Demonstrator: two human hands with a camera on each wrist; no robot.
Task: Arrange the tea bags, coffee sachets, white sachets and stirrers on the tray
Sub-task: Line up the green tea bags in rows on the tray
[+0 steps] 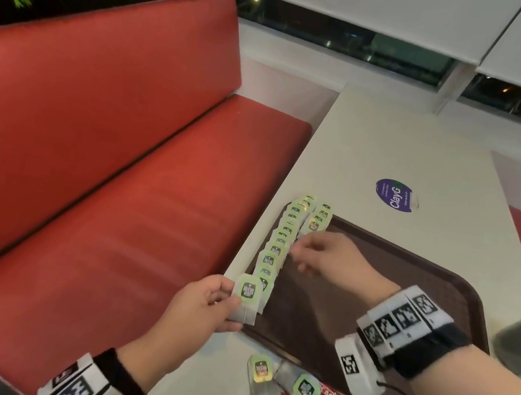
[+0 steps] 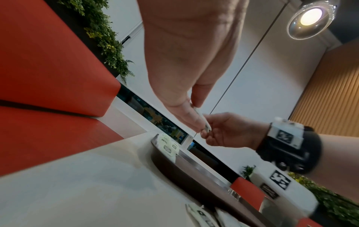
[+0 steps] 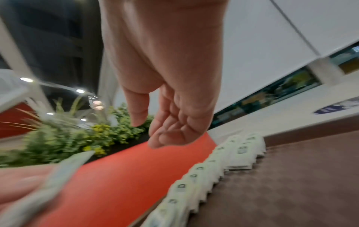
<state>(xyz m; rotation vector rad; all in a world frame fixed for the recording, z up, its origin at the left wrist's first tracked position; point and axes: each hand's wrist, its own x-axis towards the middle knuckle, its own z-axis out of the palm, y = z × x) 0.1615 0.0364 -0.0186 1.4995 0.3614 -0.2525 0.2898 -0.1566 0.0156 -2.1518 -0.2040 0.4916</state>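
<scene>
**Both our hands out over the tray edge**

Our left hand (image 1: 204, 302) reaches forward, thumb and fingers (image 1: 221, 295) pinching a tea bag (image 1: 247, 296). Our right hand (image 1: 322, 253) stretches across to the left, palm down, fingers (image 3: 170, 132) loosely curled and holding nothing. Both wrists wear black bands with white marker blocks.

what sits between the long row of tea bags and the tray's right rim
In the head view, only a short second row of tea bags at the far end and the empty right hand. Otherwise the tray is bare beyond the long row.
</scene>
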